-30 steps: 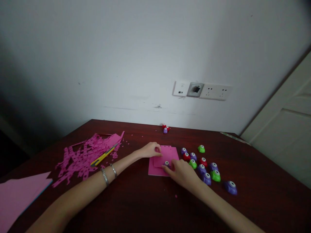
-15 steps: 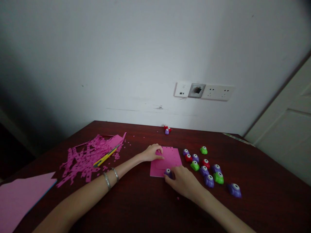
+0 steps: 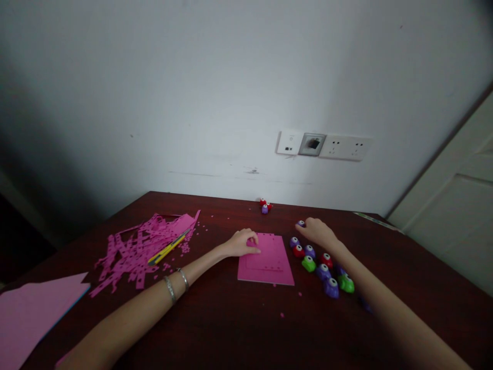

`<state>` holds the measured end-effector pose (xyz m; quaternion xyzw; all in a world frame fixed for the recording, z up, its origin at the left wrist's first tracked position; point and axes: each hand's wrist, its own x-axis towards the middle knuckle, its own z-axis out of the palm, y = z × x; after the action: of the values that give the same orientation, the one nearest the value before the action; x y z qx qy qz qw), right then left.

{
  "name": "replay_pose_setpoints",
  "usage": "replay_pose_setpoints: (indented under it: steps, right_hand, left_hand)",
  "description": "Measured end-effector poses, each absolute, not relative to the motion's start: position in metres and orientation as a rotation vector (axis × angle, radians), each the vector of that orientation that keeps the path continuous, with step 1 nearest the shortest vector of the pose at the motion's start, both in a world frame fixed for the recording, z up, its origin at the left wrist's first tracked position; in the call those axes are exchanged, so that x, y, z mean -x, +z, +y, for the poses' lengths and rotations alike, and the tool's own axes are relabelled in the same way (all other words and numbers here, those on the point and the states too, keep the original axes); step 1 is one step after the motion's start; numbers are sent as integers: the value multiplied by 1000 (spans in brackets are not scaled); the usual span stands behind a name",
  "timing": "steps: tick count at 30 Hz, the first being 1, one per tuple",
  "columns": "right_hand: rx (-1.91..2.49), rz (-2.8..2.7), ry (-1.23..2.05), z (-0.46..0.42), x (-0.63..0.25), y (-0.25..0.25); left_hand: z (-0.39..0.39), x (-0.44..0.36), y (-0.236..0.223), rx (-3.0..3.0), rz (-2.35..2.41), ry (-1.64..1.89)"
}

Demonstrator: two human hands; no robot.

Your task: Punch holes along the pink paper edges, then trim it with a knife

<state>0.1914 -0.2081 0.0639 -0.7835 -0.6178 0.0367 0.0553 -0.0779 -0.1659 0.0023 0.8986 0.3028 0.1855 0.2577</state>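
My left hand rests on the left part of a small stack of pink paper sheets, thumb and fingers apart. Small holes run along the sheets' top and bottom edges. To the right and farther back, my right hand is closed around a purple craft punch with a round white-and-black top. Just nearer than that hand is a cluster of similar punches: a red punch, a green punch, a purple punch and several more. My right forearm partly covers some of them.
Left of my hand lies a heap of punched pink paper scraps with a yellow cutter knife on it. Larger pink sheets lie at the near left. Three small punches stand by the wall, below sockets.
My right hand has lifted the purple punch off the paper's lower edge and carried it back and right, past the cluster. New holes show at that edge. My left hand stayed put.
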Motion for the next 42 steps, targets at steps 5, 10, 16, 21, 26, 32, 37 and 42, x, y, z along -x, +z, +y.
replay_pose_setpoints:
  steps: [5, 10, 16, 21, 26, 32, 37, 42]
  right_hand:
    - [2468, -1849, 164, -196, -196, 52]
    - [2507, -1842, 152, -194, -196, 51]
    - [2498, -1846, -42, -209, -182, 63]
    - [2277, -2012, -177, -250, -143, 63]
    - [1803, -2265, -29, -296, -108, 41]
    - [1617, -2353, 86, -313, -111, 24]
    - [1578, -2402, 10, -314, -119, 18]
    - [1544, -2424, -46, -317, -122, 15]
  left_hand:
    - [-167, 77, 4, -2431, 836, 489]
    - [-166, 77, 3, -2446, 835, 503]
    - [-166, 77, 4, -2444, 833, 495]
    - [-166, 77, 2, -2452, 854, 504]
    - [-167, 76, -1, -2450, 870, 555]
    - [-168, 77, -1, -2450, 859, 582]
    - [-169, 77, -3, -2380, 845, 662]
    - [-166, 79, -7, -2276, 866, 762]
